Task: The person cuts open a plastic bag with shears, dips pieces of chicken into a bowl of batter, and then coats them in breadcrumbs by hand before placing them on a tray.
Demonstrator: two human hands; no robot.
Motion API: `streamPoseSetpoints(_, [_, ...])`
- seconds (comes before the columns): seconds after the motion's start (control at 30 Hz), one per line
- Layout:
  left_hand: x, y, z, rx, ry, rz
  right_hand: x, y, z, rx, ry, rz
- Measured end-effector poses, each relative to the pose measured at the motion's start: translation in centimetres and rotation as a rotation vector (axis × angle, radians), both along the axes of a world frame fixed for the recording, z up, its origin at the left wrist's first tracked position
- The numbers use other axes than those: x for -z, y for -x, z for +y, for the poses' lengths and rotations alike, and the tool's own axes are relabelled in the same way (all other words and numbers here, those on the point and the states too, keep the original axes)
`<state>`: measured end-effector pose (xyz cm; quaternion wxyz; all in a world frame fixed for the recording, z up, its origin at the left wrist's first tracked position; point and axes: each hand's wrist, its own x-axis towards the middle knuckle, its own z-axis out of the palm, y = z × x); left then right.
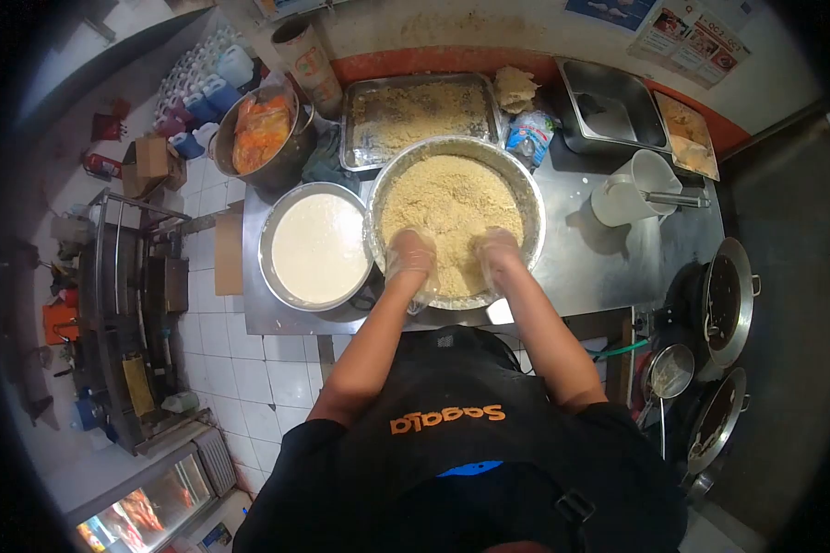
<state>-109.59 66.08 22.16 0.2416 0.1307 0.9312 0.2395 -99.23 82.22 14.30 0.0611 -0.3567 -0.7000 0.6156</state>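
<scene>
A large round metal bowl (537, 198) holds a heap of pale yellow breadcrumbs (452, 189). Both hands wear clear plastic gloves and reach into it. My left hand (413, 258) is sunk in the crumbs at the near left, and my right hand (498, 251) presses into them at the near right. The fingers of each are buried, so whether they are spread or closed does not show. Just left of the crumb bowl stands a round metal bowl of creamy white batter (319, 247).
Behind the bowl lies a crumb-covered metal tray (420, 115). A pot (277, 166) holding a bag of orange food stands at left. On the steel table (572, 276), a white pitcher (627, 194) sits right. Two dark-filled pans (724, 295) and a strainer (670, 371) are beyond.
</scene>
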Motion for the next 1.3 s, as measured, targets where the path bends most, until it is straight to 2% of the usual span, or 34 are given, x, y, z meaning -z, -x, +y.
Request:
streamPoseSetpoints(0.03, [-0.2,0.2,0.2,0.003,0.000,0.004,-6.4,0.5,-0.4,0.111,0.331,0.019])
streamPoseSetpoints(0.07, [-0.6,0.1,0.4,0.123,-0.086,0.264,-10.4,0.8,-0.8,0.221,0.664,0.036])
streamPoseSetpoints(0.1, [-0.7,-0.1,0.5,0.242,-0.172,0.519,-10.9,1.1,-0.8,0.224,0.668,0.033])
streamPoseSetpoints(0.13, [-0.4,-0.3,0.9,0.243,-0.169,0.513,-11.3,1.4,-0.8,0.172,0.416,0.104])
streamPoseSetpoints(0.17, [-0.2,-0.1,1.6,0.292,-0.414,0.559,-11.4,2.0,-0.5,0.115,0.162,0.173])
streamPoseSetpoints(0.2, [0.0,-0.1,2.1,0.340,-0.659,0.602,-8.5,2.6,0.3,-0.095,-0.416,-0.017])
streamPoseSetpoints(0.23, [-0.7,-0.4,2.1,0.339,-0.658,0.601,-8.1,2.6,-0.3,-0.096,-0.414,-0.017])
streamPoseSetpoints(0.3, [-2.0,-0.9,2.1,0.579,-0.022,0.360,-7.4,2.7,-1.6,-0.847,-1.087,-0.303])
streamPoseSetpoints(0.33, [-1.1,-1.6,1.1,0.559,-0.146,0.654,-10.0,1.9,-2.3,-0.798,-1.074,-0.342])
streamPoseSetpoints(0.37, [-0.2,-1.5,1.1,0.562,-0.147,0.656,-10.0,2.1,-1.9,-0.793,-1.074,-0.341])
streamPoseSetpoints(0.43, [-0.9,-1.6,1.6,0.546,0.093,0.464,-10.2,2.5,-1.0,-0.654,-0.968,-0.409])
streamPoseSetpoints(0.47, [1.2,-2.2,1.7,0.432,0.031,0.537,-10.1,3.0,-0.8,-0.661,-0.963,-0.412])
streamPoseSetpoints(0.5, [0.7,-2.5,1.9,0.431,0.035,0.526,-10.5,3.7,-0.8,-0.729,-1.011,-0.434])
streamPoseSetpoints(0.57, [-1.2,-2.4,2.5,0.495,-0.165,0.430,-11.0,4.8,-0.7,-0.854,-1.111,-0.470])
streamPoseSetpoints(0.6, [-0.4,-2.2,2.5,0.489,-0.212,0.472,-9.9,4.7,-0.6,-0.861,-1.212,-0.419])
streamPoseSetpoints(0.7, [2.0,-1.4,2.2,0.562,-0.194,0.544,-5.1,4.6,0.4,-0.763,-1.291,-0.283])
streamPoseSetpoints(0.73, [0.1,-2.0,1.9,0.562,-0.188,0.521,-6.7,4.0,-0.2,-0.778,-1.273,-0.294])
streamPoseSetpoints(0.8, [-4.0,-0.7,3.3,0.618,0.044,0.147,-10.6,5.5,1.1,-0.947,-0.998,-0.404])
streamPoseSetpoints(0.83, [-4.0,-1.0,3.1,0.618,0.038,0.151,-10.8,5.2,1.0,-0.944,-1.005,-0.406])
streamPoseSetpoints(0.9, [-3.5,-1.2,2.9,0.608,0.006,0.527,-11.1,5.2,1.2,-0.883,-1.054,-0.390])
streamPoseSetpoints(0.93, [-2.1,-1.3,2.7,0.603,0.008,0.517,-9.3,5.1,1.0,-0.894,-1.048,-0.392])
streamPoseSetpoints(1.0, [0.7,-1.6,2.0,0.537,-0.043,0.560,-5.0,4.4,0.3,-0.765,-1.290,-0.282])
streamPoseSetpoints(1.03, [-0.1,-1.8,1.5,0.543,-0.035,0.546,-6.8,4.0,-0.2,-0.770,-1.275,-0.288])
streamPoseSetpoints(1.1, [-2.0,-0.5,2.1,0.646,0.004,0.363,-11.1,5.0,1.2,-1.001,-1.098,-0.428])
streamPoseSetpoints(1.13, [-1.5,-0.2,2.5,0.647,-0.006,0.376,-11.6,5.0,1.3,-1.002,-1.056,-0.457])
streamPoseSetpoints(1.2, [0.3,0.4,3.0,0.607,-0.090,0.449,-9.0,4.0,0.0,-0.930,-1.144,-0.412])
streamPoseSetpoints(1.27, [-1.4,0.2,2.6,0.643,-0.068,0.381,-6.3,3.3,-0.5,-0.862,-1.302,-0.376])
streamPoseSetpoints(1.3, [-2.4,0.3,2.6,0.675,-0.054,0.328,-7.0,3.6,-0.1,-0.869,-1.304,-0.375])
